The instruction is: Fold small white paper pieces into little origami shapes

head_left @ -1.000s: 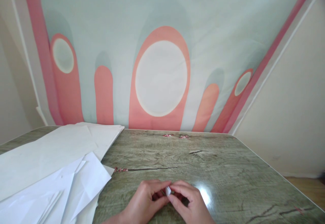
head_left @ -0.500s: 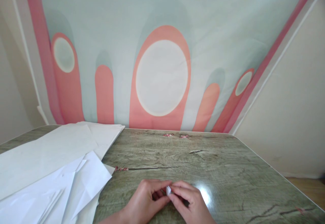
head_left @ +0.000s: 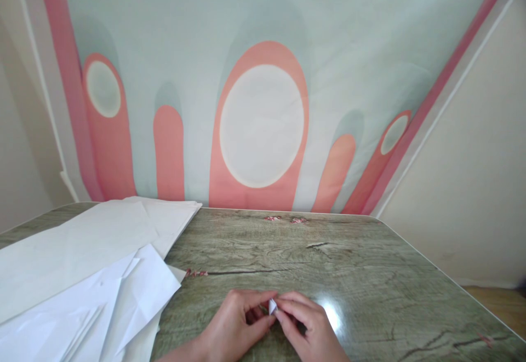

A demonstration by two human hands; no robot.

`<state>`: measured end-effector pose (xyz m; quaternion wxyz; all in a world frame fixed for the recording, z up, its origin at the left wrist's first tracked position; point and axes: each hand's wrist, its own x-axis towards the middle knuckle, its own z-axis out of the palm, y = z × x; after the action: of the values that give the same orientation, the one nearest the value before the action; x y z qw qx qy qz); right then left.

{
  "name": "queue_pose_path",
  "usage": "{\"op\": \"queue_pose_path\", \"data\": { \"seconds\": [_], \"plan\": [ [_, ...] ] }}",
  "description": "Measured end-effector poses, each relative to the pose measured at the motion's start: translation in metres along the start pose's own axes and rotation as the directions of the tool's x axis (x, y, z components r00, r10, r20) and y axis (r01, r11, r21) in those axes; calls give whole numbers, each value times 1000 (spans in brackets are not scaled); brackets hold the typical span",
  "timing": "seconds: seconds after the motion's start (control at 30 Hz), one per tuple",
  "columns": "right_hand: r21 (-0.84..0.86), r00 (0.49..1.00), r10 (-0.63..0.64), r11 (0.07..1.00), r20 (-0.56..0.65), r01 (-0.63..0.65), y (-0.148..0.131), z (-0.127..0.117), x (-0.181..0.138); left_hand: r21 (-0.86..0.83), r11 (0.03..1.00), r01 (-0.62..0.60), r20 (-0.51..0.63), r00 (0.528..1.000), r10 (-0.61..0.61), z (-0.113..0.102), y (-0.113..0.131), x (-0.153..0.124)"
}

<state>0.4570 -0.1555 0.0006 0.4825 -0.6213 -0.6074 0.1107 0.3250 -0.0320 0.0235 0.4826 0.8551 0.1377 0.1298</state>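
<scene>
A small piece of folded white paper (head_left: 273, 306) is pinched between both hands, just above the near part of the table. My left hand (head_left: 240, 321) grips it from the left with thumb and forefinger. From the right, the thumb and fingertips of my right hand (head_left: 307, 322) close on its other side. Most of the paper is covered by the fingers; only a small pointed face shows. The other fingers of my left hand curl behind it in shadow.
Large white sheets (head_left: 82, 236) are stacked at the left of the wood-patterned table (head_left: 329, 263). Creased and folded papers (head_left: 148, 285) lie on top of them, nearer me. A wall (head_left: 263, 11) with a pink and green pattern rises behind the far table edge.
The small folded paper has turned slightly between the fingertips, showing a little more of its pointed face. Both hands stay in nearly the same place.
</scene>
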Motion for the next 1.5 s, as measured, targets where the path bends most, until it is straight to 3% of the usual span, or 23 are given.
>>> {"op": "queue_pose_path", "data": {
  "seconds": [0.27,0.53,0.83,1.13,1.37,1.5],
  "plan": [
    [-297,984,-156,946,-81,126,0,1,-1,61,991,-116,-40,992,118,3,-1,-2],
    [-517,980,-199,837,24,182,1,-2,-2,166,970,-180,-34,982,188,-1,4,-5],
    [-519,993,-102,846,62,119,6,-1,-3,261,955,-141,-66,984,163,1,-3,-4],
    [-556,981,-170,808,95,194,15,-2,-3,359,929,-96,-134,979,153,-3,-10,-1],
    [-597,956,-246,748,158,291,18,-2,-3,479,837,-266,-6,952,306,-6,-9,-2],
    [-635,938,-276,691,211,346,18,-1,-2,597,741,-309,74,940,332,-7,-4,-3]
  ]
}}
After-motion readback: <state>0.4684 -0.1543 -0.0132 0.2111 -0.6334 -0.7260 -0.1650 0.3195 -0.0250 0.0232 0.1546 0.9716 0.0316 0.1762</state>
